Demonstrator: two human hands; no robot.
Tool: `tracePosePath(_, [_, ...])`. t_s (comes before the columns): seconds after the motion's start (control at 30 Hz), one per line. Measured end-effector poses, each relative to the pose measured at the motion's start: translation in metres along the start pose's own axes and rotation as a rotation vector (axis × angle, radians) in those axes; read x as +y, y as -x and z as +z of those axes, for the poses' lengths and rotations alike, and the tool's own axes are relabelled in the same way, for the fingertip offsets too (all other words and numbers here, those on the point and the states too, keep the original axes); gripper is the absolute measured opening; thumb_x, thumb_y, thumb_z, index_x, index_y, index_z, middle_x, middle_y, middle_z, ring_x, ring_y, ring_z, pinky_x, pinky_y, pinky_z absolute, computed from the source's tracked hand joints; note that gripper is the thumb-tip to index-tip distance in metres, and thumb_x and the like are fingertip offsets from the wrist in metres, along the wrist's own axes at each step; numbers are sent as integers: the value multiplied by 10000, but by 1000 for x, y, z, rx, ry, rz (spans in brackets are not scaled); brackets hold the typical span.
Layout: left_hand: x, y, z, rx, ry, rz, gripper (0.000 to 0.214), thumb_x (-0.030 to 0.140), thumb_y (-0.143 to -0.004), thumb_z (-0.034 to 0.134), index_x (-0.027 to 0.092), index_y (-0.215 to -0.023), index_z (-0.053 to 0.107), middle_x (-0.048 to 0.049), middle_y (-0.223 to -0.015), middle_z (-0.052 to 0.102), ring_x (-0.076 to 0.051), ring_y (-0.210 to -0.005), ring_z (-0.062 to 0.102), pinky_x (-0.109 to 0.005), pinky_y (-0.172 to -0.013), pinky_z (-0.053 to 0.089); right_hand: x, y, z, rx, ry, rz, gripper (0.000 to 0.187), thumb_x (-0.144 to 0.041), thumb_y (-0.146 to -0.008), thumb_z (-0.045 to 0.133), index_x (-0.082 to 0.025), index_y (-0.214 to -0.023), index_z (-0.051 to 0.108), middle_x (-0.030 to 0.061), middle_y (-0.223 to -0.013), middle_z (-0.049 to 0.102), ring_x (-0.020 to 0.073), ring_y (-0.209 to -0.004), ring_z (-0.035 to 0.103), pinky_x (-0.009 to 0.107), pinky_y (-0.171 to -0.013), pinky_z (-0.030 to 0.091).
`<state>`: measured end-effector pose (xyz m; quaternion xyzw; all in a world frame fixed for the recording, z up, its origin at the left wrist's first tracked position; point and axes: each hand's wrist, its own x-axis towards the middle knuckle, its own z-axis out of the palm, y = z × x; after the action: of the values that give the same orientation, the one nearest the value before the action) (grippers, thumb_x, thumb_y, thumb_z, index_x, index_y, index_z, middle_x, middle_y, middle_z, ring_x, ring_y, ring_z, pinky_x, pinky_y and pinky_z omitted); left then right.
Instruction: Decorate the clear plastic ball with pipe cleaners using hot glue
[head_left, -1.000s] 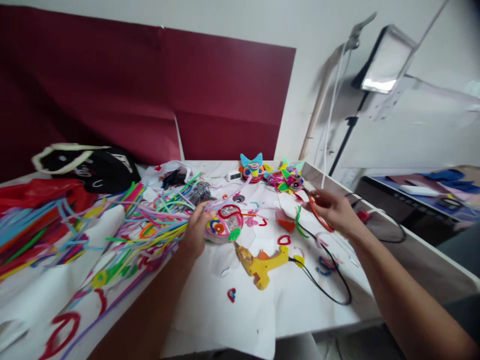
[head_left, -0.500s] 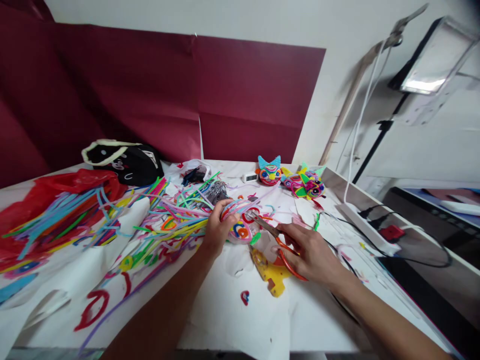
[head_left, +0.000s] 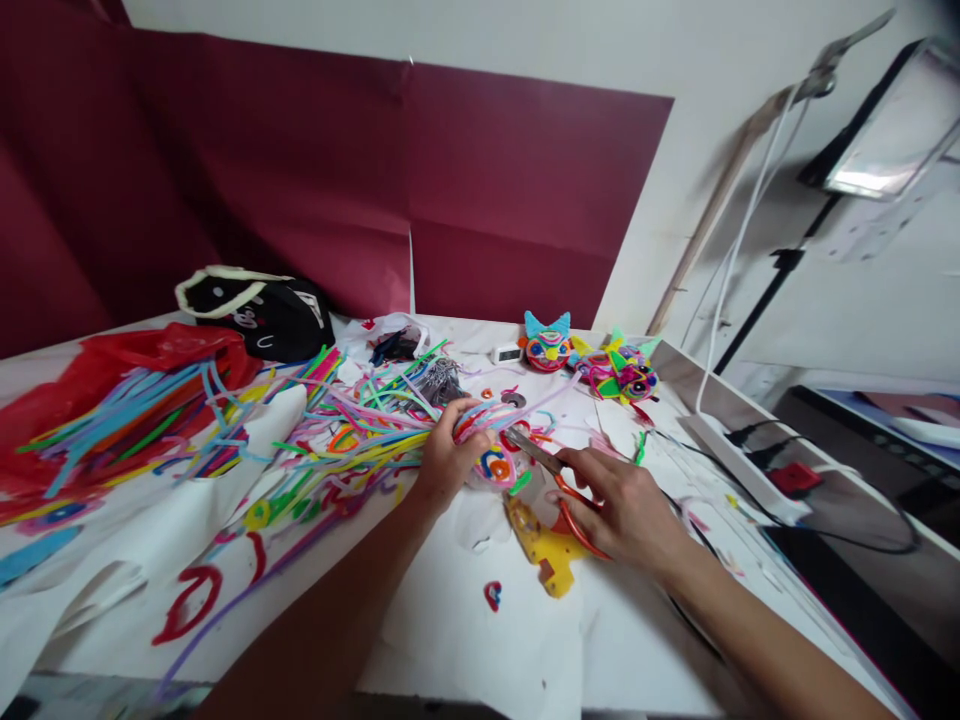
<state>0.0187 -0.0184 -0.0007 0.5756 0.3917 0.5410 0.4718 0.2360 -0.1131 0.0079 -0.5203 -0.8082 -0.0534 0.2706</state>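
Observation:
My left hand is closed around a round pipe-cleaner craft with pink, blue and orange coils on it. Orange-handled scissors are in my right hand, their blades pointing left against the craft's right side. Whether the blades are parted is hard to make out. Beneath the scissors lies a yellow glue gun, partly hidden. A heap of coloured pipe cleaners spreads left of my left hand. Near the front of the white sheet lies a small red and blue coiled piece.
At the back stand a blue-eared pipe-cleaner figure, a multicoloured one and a small white digital display. A red plastic bag and a black bag are left. A power strip with cables runs along the right.
The view has shifted slightly, moving most things a little rightward. The craft has turned in my left hand, and the scissors' tips stay close against it.

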Motion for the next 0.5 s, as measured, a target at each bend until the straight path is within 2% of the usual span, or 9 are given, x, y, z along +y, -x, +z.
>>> tracePosePath(0.23, [-1,0,0,2,-29,19,455,371,-668,677,183,-1080,632,-23,-947,679,-203,-856,606,-298,-793,478,0,2,-1,53,32,-45,319,-369,-981,533,-139,-1172,643,113,-973,745,175,-673,687,282,-612,519])
tracePosePath(0.5, [0,1,1,-7,-45,25,448,362,-652,671,194,-1066,634,-21,-926,665,-205,-835,596,-294,-774,470,2,0,-1,23,42,-48,305,-359,-977,533,-154,-1176,642,108,-961,747,182,-701,687,287,-626,519])
